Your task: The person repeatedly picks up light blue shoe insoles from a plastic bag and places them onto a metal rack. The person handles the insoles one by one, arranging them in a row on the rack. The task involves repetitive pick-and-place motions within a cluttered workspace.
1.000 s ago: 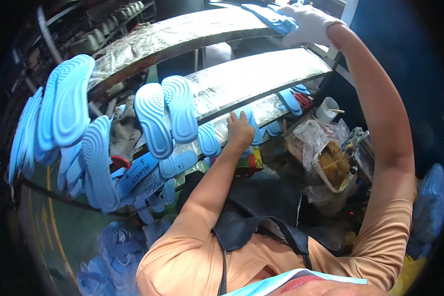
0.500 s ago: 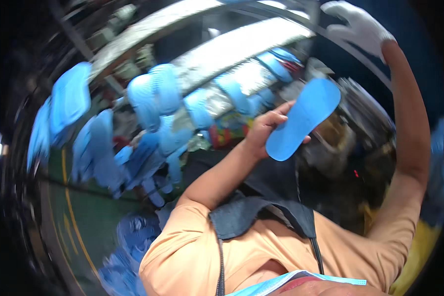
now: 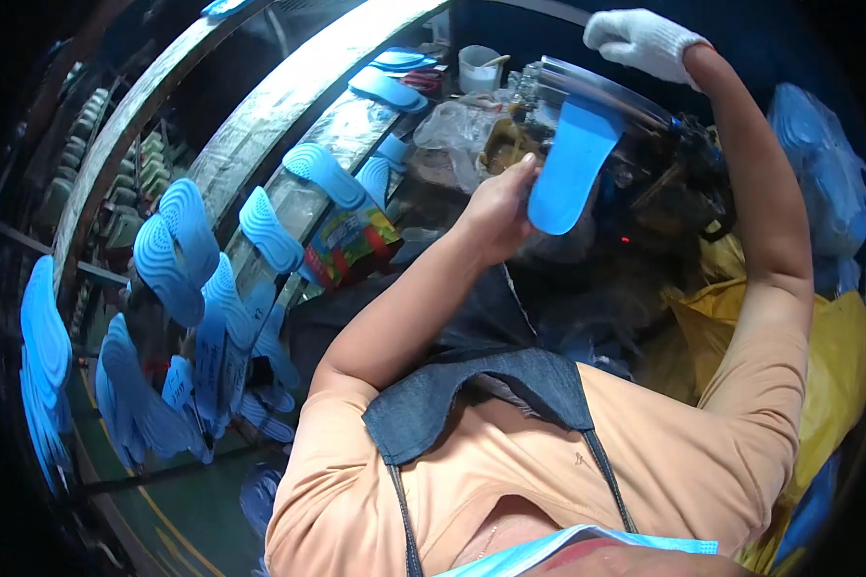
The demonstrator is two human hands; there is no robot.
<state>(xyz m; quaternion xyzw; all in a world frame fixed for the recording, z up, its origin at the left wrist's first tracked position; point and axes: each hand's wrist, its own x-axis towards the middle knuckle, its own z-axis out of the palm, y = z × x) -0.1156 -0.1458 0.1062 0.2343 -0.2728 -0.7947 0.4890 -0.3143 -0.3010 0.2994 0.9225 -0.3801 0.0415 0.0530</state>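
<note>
At centre top, the bare left hand (image 3: 498,207) holds a blue sole (image 3: 573,163) by its lower end, thumb and fingers pinched on the edge, so that the sole stands tilted with its upper end touching a clear curved guard (image 3: 606,91) on a dark machine (image 3: 664,173). Up at the top right, the right hand (image 3: 640,40), in a white knit glove, rests on the far end of that guard; its fingers are curled down over the edge, but whether they grip it I cannot tell. Both forearms rise from an orange shirt (image 3: 510,481) crossed by a dark grey apron (image 3: 471,385). Left of the hands, a long rack (image 3: 260,125) curves across the view, with more blue soles lying on its shelves, among them a ridged one (image 3: 322,173) and a pair (image 3: 394,82) near the top. Other blue soles hang in a bunch (image 3: 178,317) at the lower left. A colourful packet (image 3: 351,245) sits just beside the left forearm, a white cup (image 3: 476,67) stands near the machine, and a crumpled clear bag (image 3: 452,125) lies between the cup and the left hand. Yellow plastic (image 3: 837,356) lies behind the right arm, with a blue bag (image 3: 827,183) above it.
</note>
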